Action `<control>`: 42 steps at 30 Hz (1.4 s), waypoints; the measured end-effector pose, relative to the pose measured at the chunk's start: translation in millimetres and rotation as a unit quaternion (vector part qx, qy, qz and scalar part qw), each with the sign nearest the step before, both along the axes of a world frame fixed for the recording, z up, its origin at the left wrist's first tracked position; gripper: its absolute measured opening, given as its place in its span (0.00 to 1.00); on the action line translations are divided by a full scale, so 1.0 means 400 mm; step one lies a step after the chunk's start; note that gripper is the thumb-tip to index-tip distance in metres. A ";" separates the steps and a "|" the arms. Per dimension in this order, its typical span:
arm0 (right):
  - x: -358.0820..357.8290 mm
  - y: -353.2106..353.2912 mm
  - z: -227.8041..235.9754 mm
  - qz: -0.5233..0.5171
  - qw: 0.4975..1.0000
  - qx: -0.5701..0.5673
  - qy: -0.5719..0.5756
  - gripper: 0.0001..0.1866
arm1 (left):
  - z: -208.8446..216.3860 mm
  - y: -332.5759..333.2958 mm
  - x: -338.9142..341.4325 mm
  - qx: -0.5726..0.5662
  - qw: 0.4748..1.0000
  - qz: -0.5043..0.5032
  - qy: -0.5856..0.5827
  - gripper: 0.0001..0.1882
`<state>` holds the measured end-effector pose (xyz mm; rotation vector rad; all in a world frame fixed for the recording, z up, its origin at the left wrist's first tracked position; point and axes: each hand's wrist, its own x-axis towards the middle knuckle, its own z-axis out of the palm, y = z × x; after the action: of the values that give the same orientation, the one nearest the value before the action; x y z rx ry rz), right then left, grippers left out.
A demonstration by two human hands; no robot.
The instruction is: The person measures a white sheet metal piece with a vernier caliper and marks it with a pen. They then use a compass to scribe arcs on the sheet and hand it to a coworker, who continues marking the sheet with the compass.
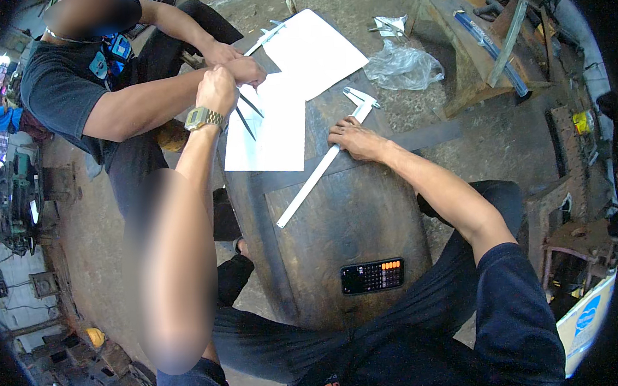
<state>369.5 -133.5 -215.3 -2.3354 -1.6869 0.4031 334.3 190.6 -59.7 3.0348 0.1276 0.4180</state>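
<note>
My left hand, with a gold-coloured watch at its wrist, is closed around the top of a thin, dark, two-legged tool that looks like dividers. Its legs spread over a white paper sheet. A co-worker's hand is right beside my fingers, and the grip is partly hidden there. Under my right hand a long silver vernier caliper lies slantwise on the dark worn tabletop. My right fingers curl over its beam below the jaws.
Another white sheet lies farther back, with a second silver caliper at its left edge. A phone showing a calculator lies near me. Crumpled clear plastic sits beyond the table. A rusty metal stand is at the right.
</note>
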 end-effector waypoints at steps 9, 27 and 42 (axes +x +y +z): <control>0.020 0.017 0.018 0.106 0.990 -0.038 -0.083 0.09 | -0.009 -0.018 -0.019 -0.018 0.997 0.068 0.015 0.08; -0.159 -0.069 0.019 0.259 0.961 -0.026 -0.091 0.10 | -0.015 -0.005 -0.005 -0.035 0.998 0.056 0.005 0.09; -0.193 -0.052 0.062 0.275 0.950 -0.145 0.032 0.08 | -0.008 -0.008 -0.002 -0.017 0.999 0.040 0.006 0.08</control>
<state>292.5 -154.3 -190.5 -1.9518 -2.3701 0.8664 333.4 187.5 -63.1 3.0079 0.2563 0.3980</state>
